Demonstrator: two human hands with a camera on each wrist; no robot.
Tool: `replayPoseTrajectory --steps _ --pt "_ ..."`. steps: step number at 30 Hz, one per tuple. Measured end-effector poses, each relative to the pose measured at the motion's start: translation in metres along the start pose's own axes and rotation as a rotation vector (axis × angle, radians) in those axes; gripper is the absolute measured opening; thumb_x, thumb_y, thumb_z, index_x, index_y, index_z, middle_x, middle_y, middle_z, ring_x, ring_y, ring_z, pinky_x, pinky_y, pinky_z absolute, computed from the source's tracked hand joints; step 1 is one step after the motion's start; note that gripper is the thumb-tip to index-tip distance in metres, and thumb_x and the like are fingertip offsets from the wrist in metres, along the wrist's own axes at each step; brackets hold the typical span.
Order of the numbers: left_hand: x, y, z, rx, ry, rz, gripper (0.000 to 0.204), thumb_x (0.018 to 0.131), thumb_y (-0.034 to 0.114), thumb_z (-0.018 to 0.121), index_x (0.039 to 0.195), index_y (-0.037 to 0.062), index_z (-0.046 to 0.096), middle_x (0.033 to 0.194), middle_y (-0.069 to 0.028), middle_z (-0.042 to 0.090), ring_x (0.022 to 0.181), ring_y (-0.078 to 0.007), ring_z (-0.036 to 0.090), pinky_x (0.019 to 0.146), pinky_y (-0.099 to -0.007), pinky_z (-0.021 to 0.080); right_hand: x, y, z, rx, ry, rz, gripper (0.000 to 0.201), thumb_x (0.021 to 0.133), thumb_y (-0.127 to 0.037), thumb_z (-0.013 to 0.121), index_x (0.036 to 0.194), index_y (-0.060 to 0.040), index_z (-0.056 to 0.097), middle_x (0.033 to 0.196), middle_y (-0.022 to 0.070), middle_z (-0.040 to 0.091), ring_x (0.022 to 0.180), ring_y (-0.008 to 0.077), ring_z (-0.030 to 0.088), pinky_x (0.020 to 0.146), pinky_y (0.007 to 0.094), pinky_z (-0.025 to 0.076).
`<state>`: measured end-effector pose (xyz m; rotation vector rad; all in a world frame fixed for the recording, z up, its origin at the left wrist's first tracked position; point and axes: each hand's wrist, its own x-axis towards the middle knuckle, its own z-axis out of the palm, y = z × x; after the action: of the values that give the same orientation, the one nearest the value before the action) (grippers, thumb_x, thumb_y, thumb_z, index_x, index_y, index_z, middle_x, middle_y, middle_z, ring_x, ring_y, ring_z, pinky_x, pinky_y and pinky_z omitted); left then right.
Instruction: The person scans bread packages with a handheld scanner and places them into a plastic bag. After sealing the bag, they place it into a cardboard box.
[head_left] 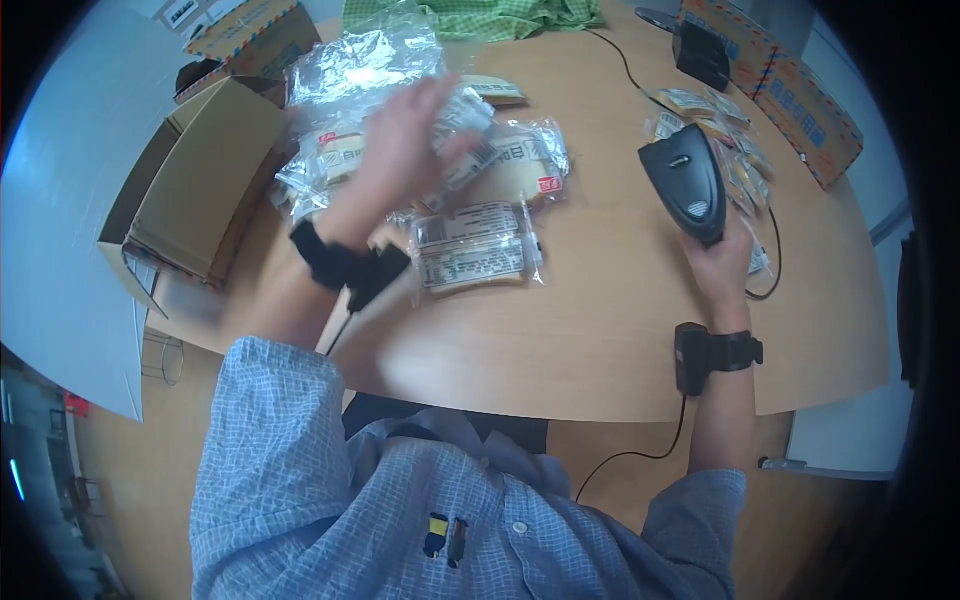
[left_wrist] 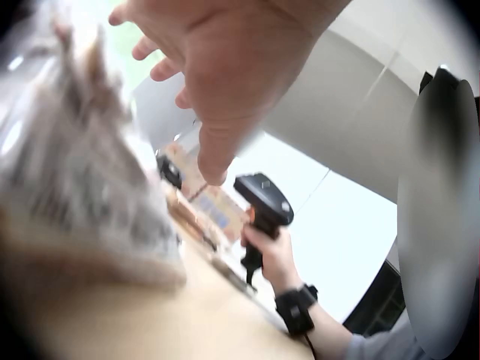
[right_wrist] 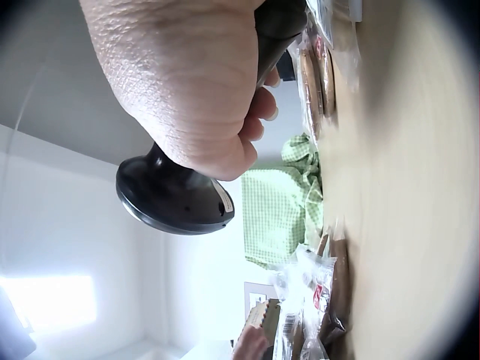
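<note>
My right hand (head_left: 722, 262) grips the handle of a black barcode scanner (head_left: 690, 185) above the table's right side; in the right wrist view the fingers curl round the scanner (right_wrist: 176, 191). Blurred in the head view, my left hand (head_left: 405, 140) is over the pile of clear-wrapped packs (head_left: 345, 155) on the left. The left wrist view shows that hand (left_wrist: 225, 67) with fingers spread and nothing held, beside a blurred pack (left_wrist: 82, 180). Nearer me lies a pack with a printed label (head_left: 470, 250); another pack with a red mark (head_left: 515, 175) lies behind it.
An open cardboard box (head_left: 205, 180) stands at the left edge. More wrapped packs (head_left: 740, 150) lie at the right, beside a cardboard piece (head_left: 810, 120) and the scanner's cable (head_left: 781, 250). Green checked cloth (head_left: 480, 17) and a black stand (head_left: 700, 57) are at the back.
</note>
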<state>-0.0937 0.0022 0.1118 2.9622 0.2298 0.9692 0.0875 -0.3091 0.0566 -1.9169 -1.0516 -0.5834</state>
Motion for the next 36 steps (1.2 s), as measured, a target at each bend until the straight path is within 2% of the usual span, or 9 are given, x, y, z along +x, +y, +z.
replayPoseTrajectory --steps 2,5,15,18,21,25,28,32,36 --pt "-0.033 0.029 0.004 -0.108 -0.202 0.097 0.071 0.071 0.044 0.066 0.128 0.0100 0.040 0.130 -0.0183 0.039 0.120 -0.0376 0.036 0.093 -0.0562 0.031 -0.001 0.001 -0.001 0.031 0.013 0.009 0.048 0.064 -0.003 0.069 0.109 -0.0016 0.055 0.083 0.0144 0.062 0.073 0.0246 0.062 0.065 0.0305 0.047" --pt "-0.075 0.044 0.010 0.041 -0.386 0.118 0.080 0.071 0.056 0.061 0.134 0.0133 0.036 0.139 -0.0155 0.029 0.130 -0.0350 0.023 0.098 -0.0561 0.021 -0.002 0.005 -0.004 0.036 -0.028 0.086 0.043 0.065 -0.001 0.066 0.107 0.0000 0.056 0.090 0.0141 0.062 0.081 0.0245 0.061 0.072 0.0309 0.046" --pt "-0.060 -0.015 0.024 0.047 -0.352 0.227 0.067 0.082 0.052 0.050 0.134 0.0128 0.036 0.140 -0.0133 0.029 0.131 -0.0310 0.022 0.100 -0.0521 0.017 -0.001 -0.012 0.001 0.012 -0.064 0.071 0.043 0.067 0.000 0.065 0.109 -0.0016 0.055 0.091 0.0138 0.063 0.079 0.0238 0.062 0.071 0.0298 0.047" --pt "-0.058 0.002 0.016 -0.124 -0.341 0.184 0.080 0.074 0.061 0.053 0.135 0.0127 0.033 0.141 -0.0189 0.024 0.131 -0.0396 0.019 0.101 -0.0559 0.016 0.001 -0.012 -0.001 0.004 -0.057 0.088 0.045 0.067 -0.001 0.065 0.111 -0.0022 0.055 0.092 0.0141 0.063 0.080 0.0255 0.062 0.071 0.0300 0.047" --pt "-0.074 0.032 0.005 -0.121 -0.441 0.320 0.085 0.069 0.066 0.055 0.136 0.0174 0.033 0.142 -0.0166 0.023 0.132 -0.0382 0.016 0.098 -0.0619 0.017 0.000 -0.013 -0.002 0.020 -0.028 0.099 0.044 0.067 -0.001 0.065 0.109 -0.0014 0.055 0.091 0.0137 0.063 0.079 0.0252 0.062 0.071 0.0300 0.047" --pt "-0.073 0.017 0.016 0.073 -0.417 0.310 0.077 0.074 0.057 0.056 0.134 0.0156 0.035 0.141 -0.0156 0.025 0.133 -0.0322 0.019 0.098 -0.0593 0.020 0.003 0.001 -0.006 0.034 0.094 0.096 0.034 0.068 -0.003 0.066 0.101 0.0009 0.057 0.085 0.0133 0.064 0.075 0.0222 0.062 0.069 0.0301 0.047" --pt "-0.058 0.027 0.011 0.066 -0.448 0.218 0.070 0.074 0.037 0.066 0.133 0.0116 0.036 0.139 -0.0152 0.029 0.130 -0.0331 0.024 0.099 -0.0556 0.023 0.002 0.022 -0.024 0.026 0.336 0.171 0.027 0.070 -0.007 0.068 0.094 0.0018 0.060 0.080 0.0123 0.064 0.072 0.0198 0.062 0.067 0.0301 0.047" --pt "-0.025 0.078 0.003 -0.016 -0.440 0.351 0.068 0.073 0.031 0.066 0.130 0.0096 0.038 0.137 -0.0168 0.031 0.128 -0.0337 0.027 0.100 -0.0527 0.024 0.002 0.041 -0.053 -0.116 0.717 0.348 0.029 0.070 -0.019 0.071 0.089 0.0015 0.061 0.078 0.0104 0.065 0.071 0.0173 0.061 0.066 0.0297 0.047" --pt "0.012 0.144 0.030 -0.317 -0.491 0.481 0.068 0.074 0.029 0.066 0.131 0.0081 0.035 0.133 -0.0188 0.036 0.126 -0.0342 0.031 0.102 -0.0474 0.025 -0.002 0.060 -0.059 -0.097 0.774 0.287 0.032 0.070 -0.023 0.071 0.088 0.0013 0.060 0.077 0.0105 0.065 0.069 0.0178 0.062 0.065 0.0301 0.047"
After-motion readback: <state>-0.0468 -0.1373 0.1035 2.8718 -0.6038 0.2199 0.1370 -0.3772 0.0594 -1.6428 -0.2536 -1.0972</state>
